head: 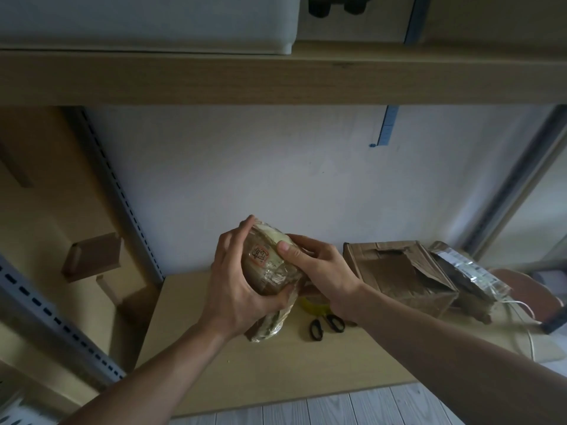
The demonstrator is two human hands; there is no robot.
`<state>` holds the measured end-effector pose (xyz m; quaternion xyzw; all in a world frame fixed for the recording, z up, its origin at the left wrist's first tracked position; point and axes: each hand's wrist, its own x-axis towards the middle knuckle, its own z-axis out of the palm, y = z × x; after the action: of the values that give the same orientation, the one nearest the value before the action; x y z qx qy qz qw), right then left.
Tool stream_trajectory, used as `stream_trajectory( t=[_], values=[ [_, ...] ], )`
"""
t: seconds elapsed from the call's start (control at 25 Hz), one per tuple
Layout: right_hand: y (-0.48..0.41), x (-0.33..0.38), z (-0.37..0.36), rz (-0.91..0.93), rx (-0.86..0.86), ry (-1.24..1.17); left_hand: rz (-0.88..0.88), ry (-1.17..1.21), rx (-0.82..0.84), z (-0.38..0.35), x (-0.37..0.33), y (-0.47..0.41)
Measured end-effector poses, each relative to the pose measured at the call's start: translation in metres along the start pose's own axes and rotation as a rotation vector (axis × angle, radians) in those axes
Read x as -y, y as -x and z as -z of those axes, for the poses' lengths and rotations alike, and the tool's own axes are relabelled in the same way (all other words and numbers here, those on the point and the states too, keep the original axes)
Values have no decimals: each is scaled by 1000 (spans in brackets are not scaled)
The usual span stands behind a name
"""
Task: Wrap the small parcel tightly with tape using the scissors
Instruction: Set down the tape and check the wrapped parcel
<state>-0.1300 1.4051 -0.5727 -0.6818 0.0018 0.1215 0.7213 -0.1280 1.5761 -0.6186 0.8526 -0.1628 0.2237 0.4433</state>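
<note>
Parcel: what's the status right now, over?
Left hand, right hand both grip parcel. Scissors idle on table. Nothing in the way.

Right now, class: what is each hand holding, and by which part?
Both hold the small parcel: the left hand cups its left side and underside, the right hand grips its right side, thumb on the front.

Dim, soft-focus view (edges wide-angle bowed)
</note>
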Motion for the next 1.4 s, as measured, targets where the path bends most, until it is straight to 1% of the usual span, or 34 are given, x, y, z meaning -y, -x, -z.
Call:
stream_trajectory(
  t=[0.08, 0.12, 0.24, 0.28, 0.32, 0.36, 0.4, 0.44, 0.52, 0.56, 0.6, 0.64, 0.72, 0.8, 0.88, 0.92, 1.04, 1.08, 1.12, 1.16, 1.24, 1.32, 1.36, 1.4],
  values=[
    [2, 2, -1, 61, -9, -2, 8, 63, 12, 0, -2, -1],
    [3, 3, 0, 90, -21, -8, 32, 127, 51, 3, -2, -3],
    [10, 5, 0, 167, -51, -47, 191, 441, 281, 26, -1, -20],
    [14, 7, 1, 171, -27, -50, 230, 480, 378, 36, 2, -28],
    [15, 9, 2, 168, 28, -33, 244, 463, 467, 45, 4, -34],
    [15, 10, 5, 160, 85, 11, 235, 445, 523, 50, 6, -38],
    [14, 12, 6, 156, 110, 101, 209, 417, 537, 50, 5, -38],
    [10, 16, 5, 163, 71, 257, 187, 375, 506, 46, 2, -35],
    [2, 20, -1, 177, -105, 635, 168, 302, 385, 28, -7, -22],
    [1, 19, -6, 206, -199, 794, 166, 313, 331, 17, -15, -15],
    [0, 15, -11, 255, -276, 894, 181, 336, 291, 8, -20, -10],
    [-1, 11, -14, 292, -337, 928, 195, 340, 264, 2, -21, -5],
    [-1, 3, -15, 303, -371, 887, 190, 273, 246, -3, -17, -1],
    [-4, -2, -12, 276, -326, 877, 145, 172, 268, -1, -13, 0],
    [-10, -5, -6, 226, -257, 876, 109, 154, 298, 1, -14, 3],
    [-14, -6, -3, 198, -259, 819, 81, 127, 321, 1, -16, 5],
    [-24, -6, 7, 129, -414, 309, -44, -64, 370, -1, -20, 12],
    [-25, -6, 10, 127, -433, 256, -43, -71, 371, 0, -22, 14],
    [-24, -4, 13, 149, -430, 299, -30, -56, 364, -1, -23, 14],
    [-22, -2, 16, 182, -383, 361, -21, -35, 349, -1, -24, 12],
    [-12, 6, 14, 256, -244, 528, 7, 21, 299, 0, -26, 7],
    [0, 7, 6, 297, -123, 720, -7, 29, 247, 1, -25, 1],
    [3, 4, 0, 305, -124, 774, -30, -5, 240, 0, -24, 0],
    [3, 1, -4, 311, -169, 786, -48, -35, 237, -1, -25, 1]
  ],
)
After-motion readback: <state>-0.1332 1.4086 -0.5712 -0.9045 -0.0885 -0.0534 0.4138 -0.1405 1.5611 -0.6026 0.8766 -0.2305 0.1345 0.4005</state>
